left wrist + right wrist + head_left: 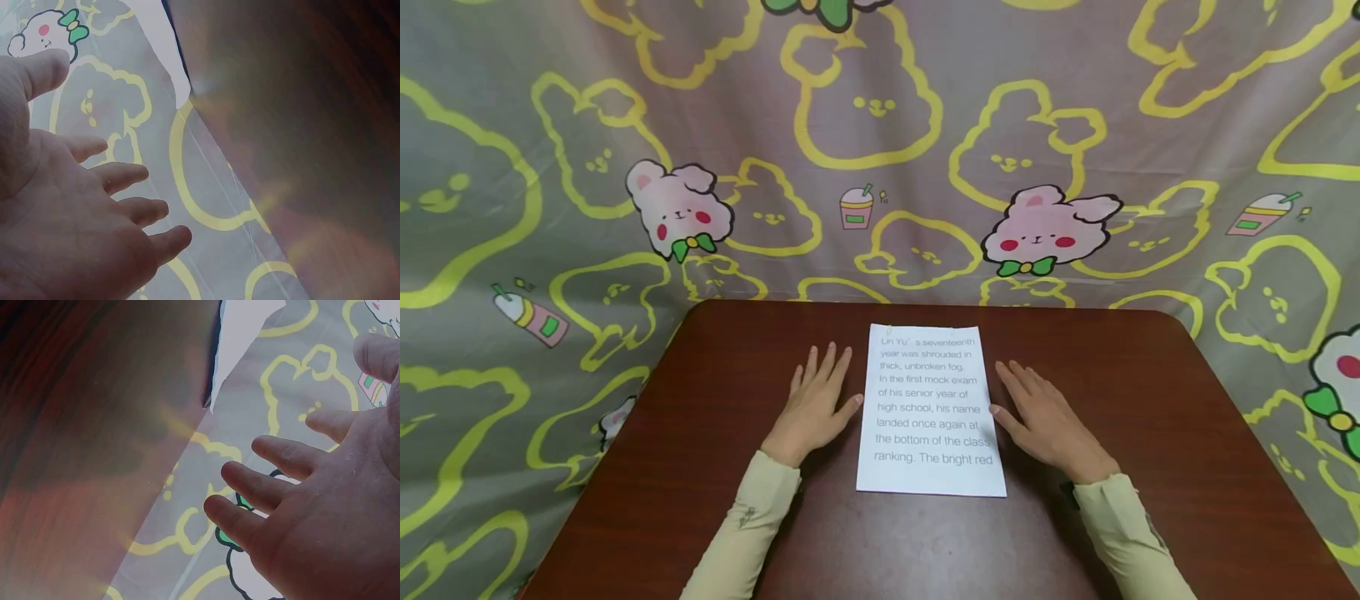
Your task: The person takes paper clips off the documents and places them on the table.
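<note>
– Cartoon-printed cloth (823, 271) hangs beyond the paper sheet (934, 400), and what a glossy worktop (925, 550) spreads out beneath it! Where do the hands stand?

– One on each side of the sheet! Left hand (817, 407) off its left edge, right hand (1047, 418) off its right, the sheet lying between them. Its long axis runs away from the person, with the print upright to the reader.

– Which one's nearer?

– Almost nothing in it! The right thumb looks a shade closer, right up at the sheet's edge; the left thumb is just beside the opposite edge. Actual contact? I can't tell.

– Anything in their hold?

– Nothing at all! Both are spread wide, fingers straight and apart, thumbs pointing in toward the sheet.

– And what are we missing?

– Plenty! Each wrist view catches only a pale, cut-off piece of the sheet, no print readable. Up at its top edge, faint yellowish marks (889, 331), too small to identify. Right of the sheet, a dark object (1067, 494) hides mostly under the wrist. Single page or several? Can't say!
</note>
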Tool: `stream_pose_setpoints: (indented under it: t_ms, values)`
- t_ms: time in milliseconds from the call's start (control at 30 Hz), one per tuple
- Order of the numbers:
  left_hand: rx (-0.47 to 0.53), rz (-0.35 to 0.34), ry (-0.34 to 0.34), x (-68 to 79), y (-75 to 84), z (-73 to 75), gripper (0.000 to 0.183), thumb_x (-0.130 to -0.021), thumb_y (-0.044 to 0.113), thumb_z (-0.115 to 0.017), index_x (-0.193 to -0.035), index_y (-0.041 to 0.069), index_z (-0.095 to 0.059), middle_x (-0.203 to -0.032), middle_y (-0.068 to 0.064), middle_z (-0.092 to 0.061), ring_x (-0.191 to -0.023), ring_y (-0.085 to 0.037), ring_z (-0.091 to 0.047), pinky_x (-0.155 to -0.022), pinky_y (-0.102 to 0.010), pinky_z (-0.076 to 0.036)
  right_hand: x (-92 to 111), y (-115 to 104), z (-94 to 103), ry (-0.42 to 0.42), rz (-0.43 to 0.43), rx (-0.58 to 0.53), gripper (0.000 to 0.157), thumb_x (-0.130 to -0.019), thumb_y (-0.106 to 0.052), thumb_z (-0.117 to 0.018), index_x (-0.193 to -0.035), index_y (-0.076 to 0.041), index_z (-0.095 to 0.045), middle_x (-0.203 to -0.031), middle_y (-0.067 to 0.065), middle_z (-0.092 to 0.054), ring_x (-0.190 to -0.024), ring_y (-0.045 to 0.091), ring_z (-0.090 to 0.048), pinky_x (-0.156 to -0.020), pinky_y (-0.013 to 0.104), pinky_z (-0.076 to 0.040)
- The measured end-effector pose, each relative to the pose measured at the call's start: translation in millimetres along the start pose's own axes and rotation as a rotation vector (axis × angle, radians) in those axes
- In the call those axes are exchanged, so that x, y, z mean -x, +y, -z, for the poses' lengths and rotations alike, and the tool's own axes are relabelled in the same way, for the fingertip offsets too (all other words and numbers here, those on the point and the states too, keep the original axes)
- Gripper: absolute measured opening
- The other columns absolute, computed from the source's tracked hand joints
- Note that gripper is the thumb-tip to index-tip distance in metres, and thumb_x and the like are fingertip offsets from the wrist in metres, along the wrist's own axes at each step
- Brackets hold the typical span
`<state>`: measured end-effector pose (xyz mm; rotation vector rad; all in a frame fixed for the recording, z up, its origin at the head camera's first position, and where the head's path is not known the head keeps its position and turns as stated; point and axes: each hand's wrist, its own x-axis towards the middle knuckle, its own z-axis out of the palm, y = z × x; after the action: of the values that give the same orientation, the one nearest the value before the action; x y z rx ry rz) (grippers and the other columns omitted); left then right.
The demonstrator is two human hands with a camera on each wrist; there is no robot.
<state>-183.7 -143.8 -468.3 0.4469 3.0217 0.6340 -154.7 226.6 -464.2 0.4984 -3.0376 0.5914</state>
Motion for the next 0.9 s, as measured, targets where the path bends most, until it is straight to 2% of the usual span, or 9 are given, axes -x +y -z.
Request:
stream_pose_setpoints:
  t_ms: [467,900]
  values:
    - [0.025,-0.022,-0.009,-0.3,1.0,-4.5,0.077,-0.104,0.038,-0.062,-0.167,0.012,-0.024,-0.171,-0.025,-0.026,-0.159,-0.052,-0.018,-0.124,-0.069,-0.024,-1,-2,-6.2,-0.011,0.03,0.012,0.073,-0.104,-0.034,-0.062,-0.162,-0.001,-0.032,-0.164,0.03,-0.037,-0.149,0.052,-0.038,-0.119,0.069,-0.033]
    - [0.032,-0.021,-0.028,-0.1,3.0,-5.2,0.076,-0.104,0.038,-0.062,-0.166,0.011,-0.026,-0.17,-0.026,-0.027,-0.158,-0.053,-0.018,-0.124,-0.068,-0.025,-2,-4,-15.9,-0.034,0.03,-0.003,0.076,-0.101,-0.035,-0.066,-0.161,-0.001,-0.034,-0.161,0.031,-0.04,-0.146,0.052,-0.043,-0.116,0.069,-0.036]
